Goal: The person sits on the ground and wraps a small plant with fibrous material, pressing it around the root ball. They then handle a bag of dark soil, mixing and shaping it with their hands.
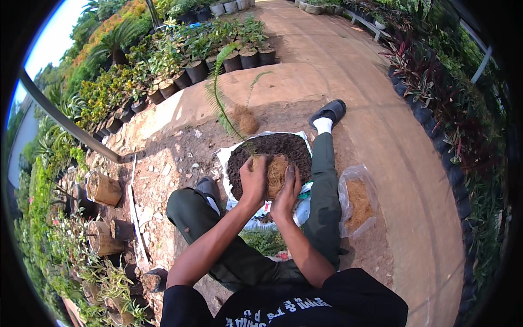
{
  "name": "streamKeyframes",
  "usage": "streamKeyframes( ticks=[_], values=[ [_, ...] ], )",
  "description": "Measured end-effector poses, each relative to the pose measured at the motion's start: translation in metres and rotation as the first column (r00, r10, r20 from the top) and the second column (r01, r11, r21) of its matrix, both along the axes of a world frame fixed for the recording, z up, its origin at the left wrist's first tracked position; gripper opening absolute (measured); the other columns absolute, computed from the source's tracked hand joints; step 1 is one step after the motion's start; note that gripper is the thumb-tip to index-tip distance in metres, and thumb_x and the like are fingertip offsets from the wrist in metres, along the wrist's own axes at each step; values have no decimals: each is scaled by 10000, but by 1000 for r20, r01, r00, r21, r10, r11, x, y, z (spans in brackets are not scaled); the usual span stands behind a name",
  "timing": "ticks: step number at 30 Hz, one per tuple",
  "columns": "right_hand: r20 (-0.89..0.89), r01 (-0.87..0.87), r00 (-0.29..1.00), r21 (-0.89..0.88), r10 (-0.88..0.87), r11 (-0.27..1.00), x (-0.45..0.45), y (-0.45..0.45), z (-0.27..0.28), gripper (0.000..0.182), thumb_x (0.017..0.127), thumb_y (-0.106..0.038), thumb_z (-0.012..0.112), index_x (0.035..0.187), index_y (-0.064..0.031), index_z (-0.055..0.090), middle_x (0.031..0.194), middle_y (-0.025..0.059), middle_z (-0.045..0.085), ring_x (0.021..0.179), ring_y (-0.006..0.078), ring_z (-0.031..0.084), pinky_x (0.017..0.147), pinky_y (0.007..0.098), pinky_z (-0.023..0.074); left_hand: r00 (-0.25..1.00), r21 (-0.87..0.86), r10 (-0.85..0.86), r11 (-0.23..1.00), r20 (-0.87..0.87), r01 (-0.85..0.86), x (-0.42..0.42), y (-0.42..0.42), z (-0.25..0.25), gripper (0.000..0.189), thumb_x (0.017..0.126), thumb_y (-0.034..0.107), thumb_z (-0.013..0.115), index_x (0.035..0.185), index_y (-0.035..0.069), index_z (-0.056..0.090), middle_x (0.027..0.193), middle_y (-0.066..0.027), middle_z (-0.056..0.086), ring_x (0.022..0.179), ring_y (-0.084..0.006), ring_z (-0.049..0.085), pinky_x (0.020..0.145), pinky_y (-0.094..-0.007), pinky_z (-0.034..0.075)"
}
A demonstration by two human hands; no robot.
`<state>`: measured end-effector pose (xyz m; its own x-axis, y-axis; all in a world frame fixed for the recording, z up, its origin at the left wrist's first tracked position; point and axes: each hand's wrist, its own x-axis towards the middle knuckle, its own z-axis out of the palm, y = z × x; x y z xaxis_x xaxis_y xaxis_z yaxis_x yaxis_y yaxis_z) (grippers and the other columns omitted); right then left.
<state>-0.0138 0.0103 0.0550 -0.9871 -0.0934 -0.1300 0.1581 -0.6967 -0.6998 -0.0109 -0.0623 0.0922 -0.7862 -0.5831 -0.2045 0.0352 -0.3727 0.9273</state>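
Observation:
Between my two hands is a ball of brown coconut fibre (277, 176), with a long green fern frond (221, 96) rising from its far left side. My left hand (255, 178) presses on the ball's left, and my right hand (287, 190) cups its right side with the thumb on top. Dark soil marks the fingers. Beneath the ball lies an open white sack (224, 157) filled with dark soil (282, 144). The roots inside the ball are hidden. Just beyond the sack, another fibre-wrapped ball (247, 123) with a thin frond rests on the ground.
A clear plastic bag (345, 206) of loose coconut fibre (360, 204) stands by my right leg. Potted plants (197, 71) line the path's left side; dark-leaved plants (425, 98) edge the right. A metal pole (73, 122) leans at left, near planted containers (103, 188).

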Motion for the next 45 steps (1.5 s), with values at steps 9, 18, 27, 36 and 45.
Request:
streamKeyframes(
  ticks=[9,18,27,36,45],
  values=[
    [-792,506,608,445,60,739,-3,8,12,404,943,-284,634,1187,38,617,1196,195,613,1102,354,604,971,456,471,1000,-31,-16,999,26,17,6,-12,-2,231,945,189,584,991,-23,662,895,-81,670,778,-139,635,708,-290,523],
    [154,-88,981,-175,115,981,-2,2,-4,380,1019,-352,516,1287,-81,516,1228,82,602,1132,205,610,976,385,493,995,-128,-100,986,24,102,2,-5,9,212,922,169,644,1030,-12,662,930,-82,692,781,-139,644,691,-283,523],
    [-21,96,995,19,-96,995,7,-5,-14,330,1035,-277,473,1212,-10,554,1146,105,626,1038,219,636,899,361,509,1000,-195,-17,981,16,20,-4,5,-15,185,945,141,569,981,-22,648,876,-94,705,763,-138,641,687,-291,526],
    [-592,455,795,436,-134,776,-7,4,-1,436,1027,-334,455,1228,34,573,1164,144,627,1068,280,615,948,395,478,999,17,30,999,-30,-29,-4,0,-13,239,977,182,547,981,-33,650,925,-95,689,764,-160,644,710,-309,535],
    [-748,563,660,424,-76,710,-3,11,-5,329,927,-240,609,1086,44,658,1139,189,627,1051,336,614,915,458,488,999,27,-36,999,39,35,1,5,-8,308,1016,260,465,984,-4,621,868,-81,643,743,-157,601,679,-323,509]
  ],
)
